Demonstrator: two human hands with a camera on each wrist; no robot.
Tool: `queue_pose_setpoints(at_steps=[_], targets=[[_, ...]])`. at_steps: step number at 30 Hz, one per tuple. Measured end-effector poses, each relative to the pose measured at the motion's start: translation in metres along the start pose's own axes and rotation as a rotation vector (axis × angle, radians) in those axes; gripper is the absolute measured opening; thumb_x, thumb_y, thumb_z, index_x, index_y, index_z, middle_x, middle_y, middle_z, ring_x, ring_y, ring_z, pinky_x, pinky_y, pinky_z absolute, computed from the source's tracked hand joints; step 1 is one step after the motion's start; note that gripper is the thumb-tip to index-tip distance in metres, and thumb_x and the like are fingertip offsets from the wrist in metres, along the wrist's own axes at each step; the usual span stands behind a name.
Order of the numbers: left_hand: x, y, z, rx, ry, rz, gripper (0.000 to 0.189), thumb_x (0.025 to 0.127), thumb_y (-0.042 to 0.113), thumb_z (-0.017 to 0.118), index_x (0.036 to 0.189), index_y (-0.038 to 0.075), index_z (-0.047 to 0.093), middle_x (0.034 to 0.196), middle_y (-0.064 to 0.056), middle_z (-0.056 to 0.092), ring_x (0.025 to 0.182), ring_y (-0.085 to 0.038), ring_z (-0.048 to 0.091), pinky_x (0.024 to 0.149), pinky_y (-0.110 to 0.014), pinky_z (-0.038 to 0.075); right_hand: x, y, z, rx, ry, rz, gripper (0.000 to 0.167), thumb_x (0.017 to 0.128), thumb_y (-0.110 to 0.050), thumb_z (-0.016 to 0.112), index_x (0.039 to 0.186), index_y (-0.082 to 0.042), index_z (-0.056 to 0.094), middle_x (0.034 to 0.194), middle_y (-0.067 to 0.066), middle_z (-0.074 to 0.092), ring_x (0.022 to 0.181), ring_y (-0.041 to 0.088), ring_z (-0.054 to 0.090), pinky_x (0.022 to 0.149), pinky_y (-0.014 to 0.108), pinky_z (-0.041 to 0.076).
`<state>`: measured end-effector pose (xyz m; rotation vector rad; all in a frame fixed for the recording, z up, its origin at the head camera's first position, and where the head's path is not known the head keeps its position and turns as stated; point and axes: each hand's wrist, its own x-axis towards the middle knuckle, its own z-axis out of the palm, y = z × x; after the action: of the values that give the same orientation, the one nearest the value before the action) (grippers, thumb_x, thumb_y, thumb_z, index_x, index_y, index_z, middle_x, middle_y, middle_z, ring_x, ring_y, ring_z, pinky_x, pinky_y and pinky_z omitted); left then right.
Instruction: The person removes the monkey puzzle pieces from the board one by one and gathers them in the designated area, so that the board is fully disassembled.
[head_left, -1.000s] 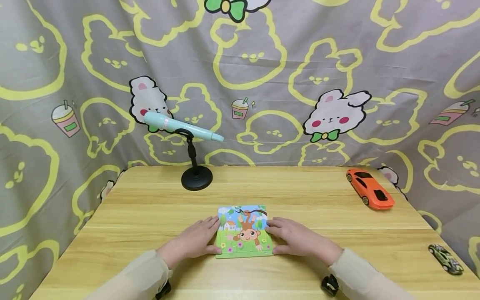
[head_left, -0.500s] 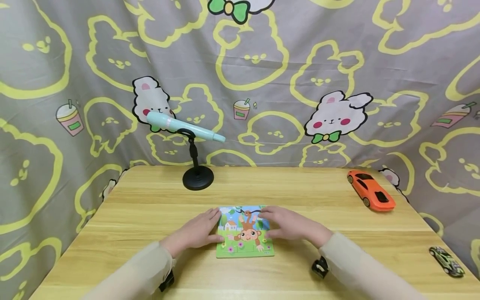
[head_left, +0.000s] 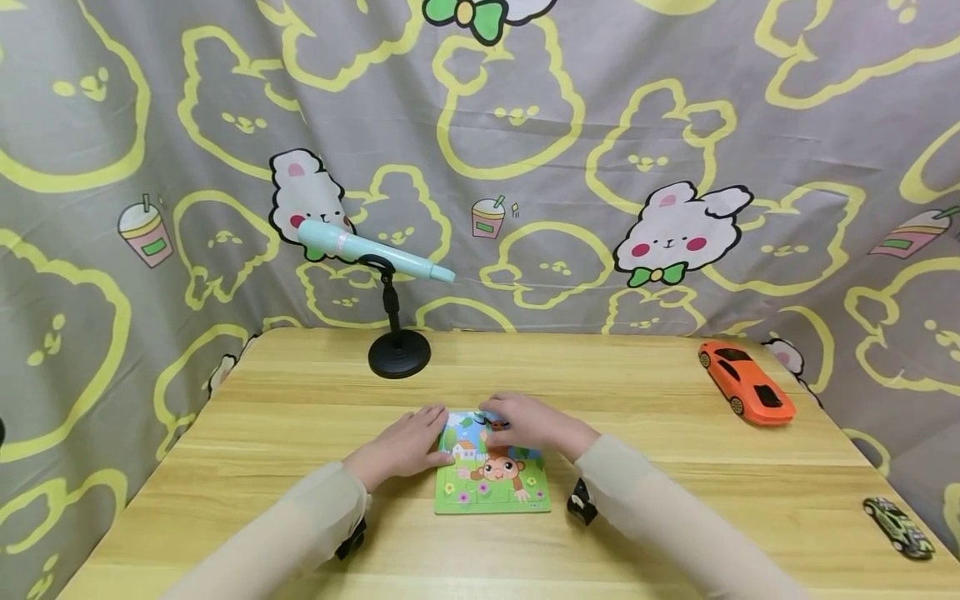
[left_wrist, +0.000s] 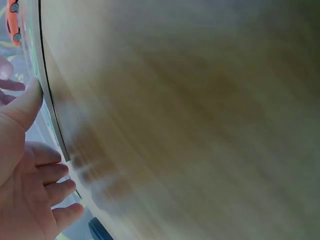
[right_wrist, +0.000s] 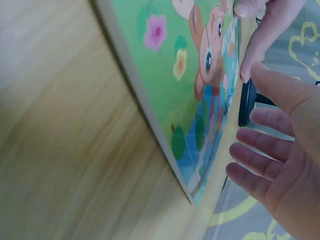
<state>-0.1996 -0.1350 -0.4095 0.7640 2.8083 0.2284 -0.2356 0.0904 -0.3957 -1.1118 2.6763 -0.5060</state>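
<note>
A square jigsaw puzzle [head_left: 491, 492] with a monkey picture lies flat on the wooden table, its pieces fitted together. Along its left edge rests my left hand [head_left: 405, 444], fingers extended and thumb at the board's side. In the left wrist view that thumb [left_wrist: 32, 97] meets the puzzle's rim. Over the puzzle's upper part is my right hand [head_left: 534, 422], which hides the top right of the picture in the head view. Its loosely spread fingers [right_wrist: 260, 142] hold nothing in the right wrist view, where the puzzle [right_wrist: 155, 95] shows from the side.
A light blue microphone [head_left: 375, 252] sits in a black stand [head_left: 400, 354] at the back left. An orange toy car [head_left: 746, 383] stands at the back right, and a small camouflage toy car [head_left: 897, 527] near the right edge. A patterned curtain [head_left: 540, 283] hangs behind the table.
My right hand has moved left and away from me, from the puzzle's right edge to over its upper part. The left hand has slid slightly up along the left edge.
</note>
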Motion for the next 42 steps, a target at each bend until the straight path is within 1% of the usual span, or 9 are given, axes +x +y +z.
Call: queue_pose_setpoints(at_steps=[2,6,11,20,23,27,33,38,42], targets=[[0.001,0.001,-0.001,0.002,-0.009,-0.005,0.075,0.09,0.045,0.054,0.14,-0.006,0.031,0.146,-0.02,0.025,0.134,-0.035,0.022,0.106,-0.049,0.022,0.005,-0.002,0.001,0.005,0.006,-0.002,0.051,0.088,-0.029,0.064,0.128,-0.001,0.052,0.122,0.013,0.052,0.108,0.024,0.052,0.091,0.037,0.043],[0.001,0.002,-0.003,0.016,-0.023,-0.012,0.075,0.09,0.046,0.054,0.14,-0.005,0.032,0.146,-0.019,0.026,0.134,-0.034,0.022,0.106,-0.048,0.022,0.012,-0.003,0.006,0.001,0.016,-0.027,0.049,0.086,-0.027,0.066,0.126,0.0,0.054,0.115,0.011,0.055,0.099,0.02,0.054,0.085,0.033,0.046],[0.001,0.004,-0.005,0.015,-0.033,-0.018,0.075,0.09,0.045,0.054,0.139,-0.006,0.032,0.146,-0.019,0.026,0.134,-0.034,0.022,0.106,-0.048,0.022,0.017,-0.003,0.012,-0.007,0.016,-0.054,0.049,0.085,-0.027,0.068,0.123,0.0,0.056,0.106,0.008,0.055,0.089,0.015,0.052,0.078,0.028,0.047],[0.0,0.007,-0.008,0.028,-0.039,-0.041,0.075,0.089,0.046,0.056,0.139,-0.005,0.033,0.145,-0.019,0.028,0.133,-0.034,0.024,0.106,-0.049,0.022,0.026,-0.009,0.015,-0.011,0.014,-0.027,0.053,0.082,-0.032,0.07,0.123,-0.003,0.057,0.099,0.003,0.051,0.082,0.01,0.049,0.074,0.024,0.045],[0.001,0.008,-0.008,0.021,-0.043,-0.05,0.075,0.089,0.045,0.056,0.14,-0.005,0.033,0.146,-0.019,0.027,0.133,-0.034,0.023,0.106,-0.049,0.021,0.029,-0.012,0.017,-0.028,0.007,-0.022,0.053,0.081,-0.035,0.071,0.124,-0.006,0.058,0.099,0.002,0.05,0.08,0.01,0.047,0.072,0.023,0.044],[0.001,0.01,-0.008,0.02,-0.051,-0.062,0.076,0.089,0.045,0.055,0.14,-0.005,0.031,0.146,-0.019,0.027,0.133,-0.034,0.023,0.106,-0.049,0.021,0.032,-0.015,0.02,-0.046,-0.011,-0.011,0.058,0.08,-0.038,0.07,0.129,-0.01,0.055,0.101,0.002,0.048,0.081,0.01,0.046,0.07,0.022,0.043],[0.003,0.012,-0.006,0.022,-0.057,-0.098,0.078,0.088,0.046,0.056,0.14,-0.006,0.031,0.145,-0.02,0.027,0.133,-0.034,0.024,0.106,-0.05,0.022,0.033,-0.019,0.021,-0.051,-0.032,-0.002,0.061,0.081,-0.037,0.07,0.133,-0.01,0.051,0.105,0.004,0.045,0.084,0.012,0.045,0.072,0.023,0.042],[0.003,0.012,-0.006,0.02,-0.063,-0.114,0.078,0.088,0.047,0.056,0.14,-0.006,0.031,0.145,-0.021,0.027,0.133,-0.034,0.024,0.106,-0.05,0.022,0.033,-0.02,0.02,-0.041,-0.036,-0.006,0.059,0.082,-0.035,0.07,0.132,-0.01,0.052,0.107,0.004,0.045,0.085,0.013,0.045,0.074,0.024,0.043],[0.003,0.012,-0.006,0.015,-0.06,-0.111,0.078,0.088,0.046,0.056,0.14,-0.006,0.031,0.145,-0.021,0.027,0.133,-0.034,0.024,0.106,-0.049,0.022,0.035,-0.02,0.021,0.004,-0.029,0.004,0.057,0.081,-0.033,0.071,0.13,-0.009,0.054,0.107,0.003,0.044,0.086,0.012,0.046,0.076,0.024,0.043]])
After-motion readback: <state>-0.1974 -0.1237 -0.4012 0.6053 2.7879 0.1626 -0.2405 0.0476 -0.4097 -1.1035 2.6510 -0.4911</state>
